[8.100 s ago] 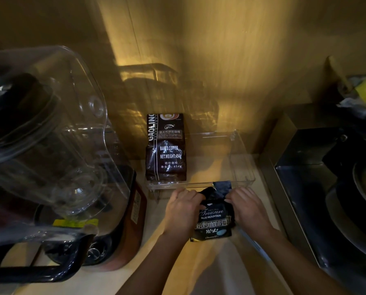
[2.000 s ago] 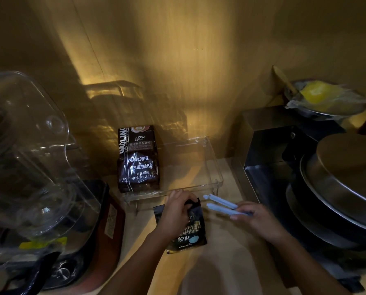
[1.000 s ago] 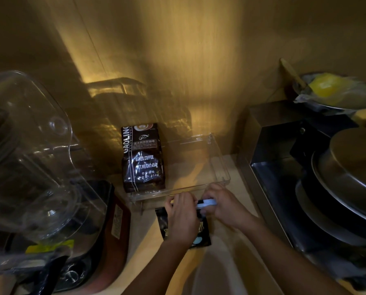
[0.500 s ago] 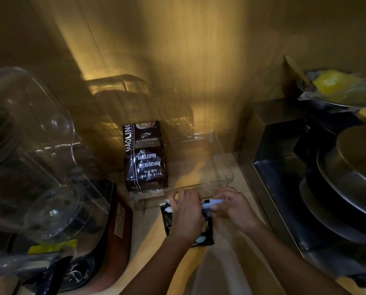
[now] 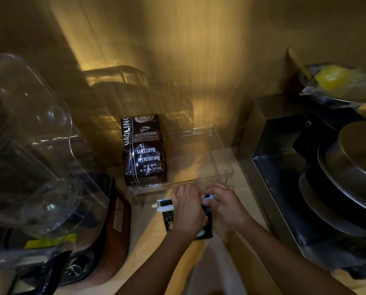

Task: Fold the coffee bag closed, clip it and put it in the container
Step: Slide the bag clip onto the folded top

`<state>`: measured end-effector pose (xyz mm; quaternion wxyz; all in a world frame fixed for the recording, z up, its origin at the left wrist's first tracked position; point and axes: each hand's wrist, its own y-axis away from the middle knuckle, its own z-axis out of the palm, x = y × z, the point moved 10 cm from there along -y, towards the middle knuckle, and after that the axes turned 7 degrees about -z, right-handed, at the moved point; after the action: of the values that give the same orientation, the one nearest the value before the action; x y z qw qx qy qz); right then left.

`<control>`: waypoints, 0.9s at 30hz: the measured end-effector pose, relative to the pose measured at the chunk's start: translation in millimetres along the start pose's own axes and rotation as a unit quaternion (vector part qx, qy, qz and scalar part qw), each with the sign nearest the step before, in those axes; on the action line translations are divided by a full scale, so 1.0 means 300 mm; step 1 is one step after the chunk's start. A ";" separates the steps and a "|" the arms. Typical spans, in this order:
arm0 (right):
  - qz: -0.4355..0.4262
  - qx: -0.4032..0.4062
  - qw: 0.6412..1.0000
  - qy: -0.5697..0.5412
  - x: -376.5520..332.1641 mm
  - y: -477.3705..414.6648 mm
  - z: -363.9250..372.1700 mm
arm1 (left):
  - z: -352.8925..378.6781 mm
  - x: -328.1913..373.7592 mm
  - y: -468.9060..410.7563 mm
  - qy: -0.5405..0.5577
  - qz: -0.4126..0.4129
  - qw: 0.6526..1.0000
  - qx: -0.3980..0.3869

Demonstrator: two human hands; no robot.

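Low centre of the frame, the small coffee bag lies on the tabletop before the clear container — soft, light, crinkly. Left hand and right hand each hold a grip pinched on the pale clip across its folded top — the stiffest place to lift.

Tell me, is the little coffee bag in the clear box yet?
Not yet. The small bag lies on the counter under both hands, outside the box.
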<state>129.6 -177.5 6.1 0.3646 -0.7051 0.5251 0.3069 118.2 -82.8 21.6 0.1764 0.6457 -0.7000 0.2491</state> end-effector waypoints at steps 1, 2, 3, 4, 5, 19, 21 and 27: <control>-0.007 -0.001 1.000 0.003 -0.005 0.003 -0.002 | -0.011 0.000 0.001 0.004 0.012 1.000 0.007; -0.009 -0.003 1.000 0.004 -0.006 0.006 -0.003 | -0.027 -0.008 0.001 0.010 0.016 1.000 0.017; -0.007 -0.002 1.000 0.004 -0.004 0.010 -0.006 | -0.045 -0.023 0.001 0.018 0.015 0.999 0.024; -0.003 -0.001 1.000 0.002 -0.001 0.013 -0.010 | -0.058 -0.042 -0.001 0.024 0.012 0.999 0.025; -0.001 0.000 1.000 0.000 0.001 0.014 -0.013 | -0.064 -0.061 -0.003 0.022 0.012 1.000 0.016; -0.050 -0.048 0.995 0.071 -0.018 0.003 0.000 | -0.089 -0.094 0.001 -0.064 0.050 0.997 -0.001; -0.077 -0.069 0.988 0.113 -0.027 0.000 0.015 | -0.085 -0.080 0.008 -0.076 0.068 0.995 0.004; -0.095 -0.051 0.985 0.135 -0.055 -0.002 0.016 | -0.110 -0.090 0.020 -0.083 0.086 0.993 -0.008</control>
<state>125.6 -164.8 16.9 0.2817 -0.8042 0.4840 0.1990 112.6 -41.4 32.4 0.1009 0.5998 -0.7672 0.2034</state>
